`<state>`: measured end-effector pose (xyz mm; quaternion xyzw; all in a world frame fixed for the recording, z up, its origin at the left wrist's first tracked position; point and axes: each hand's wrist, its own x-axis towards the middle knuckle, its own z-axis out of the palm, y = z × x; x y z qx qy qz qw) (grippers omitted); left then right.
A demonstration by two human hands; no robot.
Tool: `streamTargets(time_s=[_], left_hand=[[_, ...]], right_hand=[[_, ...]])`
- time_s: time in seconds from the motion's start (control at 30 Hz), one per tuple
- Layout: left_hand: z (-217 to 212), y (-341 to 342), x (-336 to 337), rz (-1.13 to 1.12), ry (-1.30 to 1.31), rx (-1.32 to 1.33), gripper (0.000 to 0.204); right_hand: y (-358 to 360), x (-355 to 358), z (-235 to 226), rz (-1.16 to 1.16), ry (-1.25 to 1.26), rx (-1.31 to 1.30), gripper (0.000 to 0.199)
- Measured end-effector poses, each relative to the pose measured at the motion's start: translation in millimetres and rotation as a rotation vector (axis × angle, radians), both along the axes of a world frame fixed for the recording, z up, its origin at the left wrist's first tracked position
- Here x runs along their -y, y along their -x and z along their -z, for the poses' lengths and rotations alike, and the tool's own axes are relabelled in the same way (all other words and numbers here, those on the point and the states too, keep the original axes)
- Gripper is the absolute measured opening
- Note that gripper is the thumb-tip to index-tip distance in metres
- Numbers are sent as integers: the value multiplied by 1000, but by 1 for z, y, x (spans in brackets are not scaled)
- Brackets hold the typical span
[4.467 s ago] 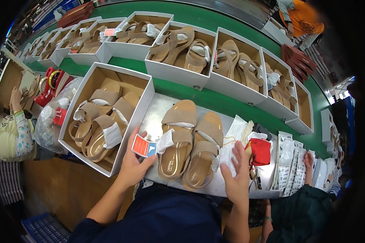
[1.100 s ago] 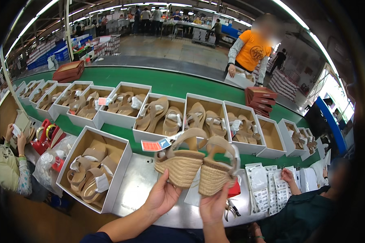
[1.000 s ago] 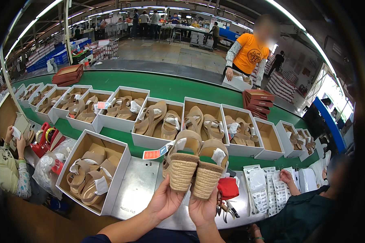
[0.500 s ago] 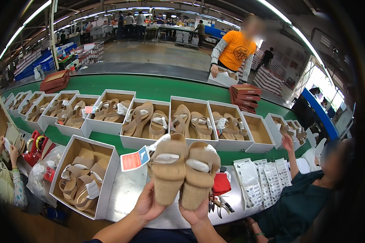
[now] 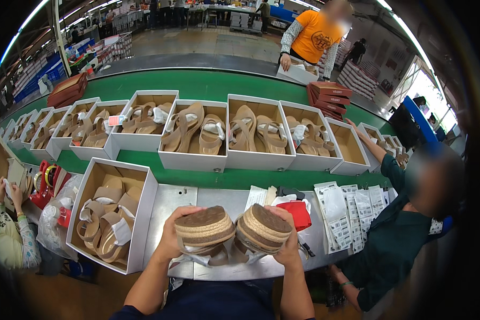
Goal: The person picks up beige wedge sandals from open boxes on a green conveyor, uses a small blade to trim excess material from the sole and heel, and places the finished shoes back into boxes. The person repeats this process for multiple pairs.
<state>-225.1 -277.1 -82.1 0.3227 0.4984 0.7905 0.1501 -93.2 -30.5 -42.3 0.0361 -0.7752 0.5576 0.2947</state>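
Two beige wedge sandals are held side by side above the metal table edge, their brown soles and woven, rope-like wedge sides turned up toward me. Around the left sandal point(image 5: 204, 230) my left hand point(image 5: 169, 234) is closed. My right hand point(image 5: 289, 240) grips the other sandal point(image 5: 262, 229) from its outer side. The straps hang underneath, mostly hidden, with some white paper showing. Left of my hands stands a white shoebox point(image 5: 148, 218) holding another pair of beige sandals point(image 5: 108, 221).
White boxes of sandals point(image 5: 193, 160) line the green conveyor point(image 5: 197, 85). A co-worker at right point(image 5: 384, 256) reaches to a box without shoes point(image 5: 346, 141). Label sheets point(image 5: 333, 213), a red pouch point(image 5: 295, 214) and a tape dispenser point(image 5: 41, 192) lie nearby. Another person stands opposite point(image 5: 310, 40).
Both sandals have come lower and closer to me, tipped from heels facing me to soles up. The red-and-white tag has gone from sight. The co-worker's hand moved to the box without shoes.
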Motion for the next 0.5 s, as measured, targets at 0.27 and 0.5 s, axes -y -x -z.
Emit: streamTargets(time_s=[0.27, 0.5], left_hand=[[0, 3, 4, 58, 103, 45, 62], [35, -17, 13, 359, -4, 979, 54]], right_hand=[[-7, 4, -3, -21, 184, 179, 44], [5, 8, 49, -415, 1409, 524, 61]])
